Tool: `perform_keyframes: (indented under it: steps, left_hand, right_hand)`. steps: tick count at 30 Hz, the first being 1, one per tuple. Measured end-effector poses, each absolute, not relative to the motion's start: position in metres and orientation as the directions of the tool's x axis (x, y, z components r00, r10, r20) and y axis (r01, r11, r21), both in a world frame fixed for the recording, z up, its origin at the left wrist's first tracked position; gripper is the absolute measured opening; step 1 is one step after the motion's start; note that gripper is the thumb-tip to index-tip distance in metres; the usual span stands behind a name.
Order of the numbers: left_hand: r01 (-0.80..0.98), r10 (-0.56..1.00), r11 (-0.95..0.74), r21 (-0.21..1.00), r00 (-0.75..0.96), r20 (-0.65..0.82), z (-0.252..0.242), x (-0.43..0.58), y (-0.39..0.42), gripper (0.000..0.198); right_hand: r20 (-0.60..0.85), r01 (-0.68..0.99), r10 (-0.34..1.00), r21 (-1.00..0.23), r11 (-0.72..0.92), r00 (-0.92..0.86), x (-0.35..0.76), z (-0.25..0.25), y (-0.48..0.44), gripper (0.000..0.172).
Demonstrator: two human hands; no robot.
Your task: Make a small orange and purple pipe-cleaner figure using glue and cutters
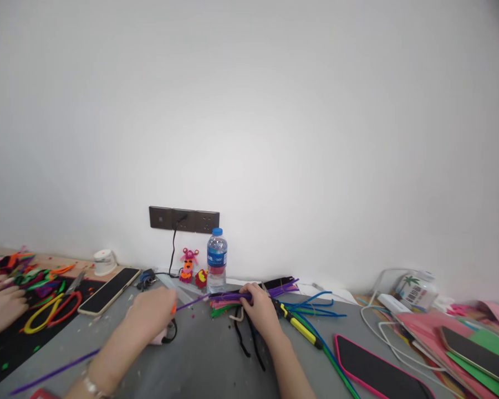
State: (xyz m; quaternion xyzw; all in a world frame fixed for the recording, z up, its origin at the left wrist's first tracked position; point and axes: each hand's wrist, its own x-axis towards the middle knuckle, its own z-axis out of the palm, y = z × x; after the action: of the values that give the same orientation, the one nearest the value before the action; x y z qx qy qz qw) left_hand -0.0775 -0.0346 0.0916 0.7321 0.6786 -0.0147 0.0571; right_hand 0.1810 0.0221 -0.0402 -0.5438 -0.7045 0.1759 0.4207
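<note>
My left hand (152,313) lies curled on the grey table (208,360), slightly blurred. A small orange bit (173,308) shows at its fingertips and a pink thing with a black loop (166,334) lies under it. A long purple pipe cleaner (54,373) runs from the lower left under that arm toward the bundle. My right hand (260,311) grips a bundle of purple, pink and green pipe cleaners (224,298) lying flat, fingers wrapped over it. Black pipe cleaners (245,343) trail below that hand.
A water bottle (217,260), small pipe-cleaner figures (188,266) and a wall socket (183,220) stand behind. Phones lie at left (108,291) and right (378,371). A yellow-black tool (301,328), blue pipe cleaners (316,307), foam sheets (441,332). Another person's hands (0,305) work at far left.
</note>
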Motion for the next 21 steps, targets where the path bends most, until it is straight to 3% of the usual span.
perform_keyframes:
  steps: [2, 3, 8, 15, 18, 21]
  left_hand:
    - [0.997, 0.994, -0.059, -0.048, 0.055, -0.092, 0.106, -0.092, -0.046, 0.016]
    - [0.998, 0.996, -0.054, -0.024, 0.052, -0.078, 0.113, -0.097, -0.052, 0.015]
    - [0.959, 0.987, -0.152, 0.238, 0.161, -0.02, 0.136, -0.077, -0.066, 0.02]
    - [0.768, 0.925, -0.379, 0.516, 0.322, 0.199, 0.128, 0.021, -0.048, 0.019]
    - [0.758, 0.911, -0.41, 0.508, 0.372, 0.18, 0.1, 0.056, -0.032, 0.022]
    - [0.832, 0.916, -0.38, 0.404, 0.398, 0.042, 0.073, 0.068, -0.021, 0.057]
  right_hand:
    - [0.415, 0.576, 0.909, -0.733, 0.361, -0.041, 0.18, -0.04, 0.021, 0.017]
    - [0.422, 0.551, 0.906, -0.749, 0.37, -0.034, 0.179, -0.04, 0.021, 0.018]
    - [0.443, 0.372, 0.893, -0.845, 0.385, 0.081, 0.186, -0.036, 0.027, 0.013]
    - [0.282, 0.093, 0.784, -0.956, 0.278, 0.553, 0.253, -0.023, 0.033, 0.032]
    - [0.171, -0.04, 0.724, -0.963, 0.265, 0.669, 0.277, -0.018, 0.027, 0.036]
    - [0.11, -0.123, 0.695, -0.953, 0.277, 0.71, 0.288, -0.013, 0.021, 0.037]
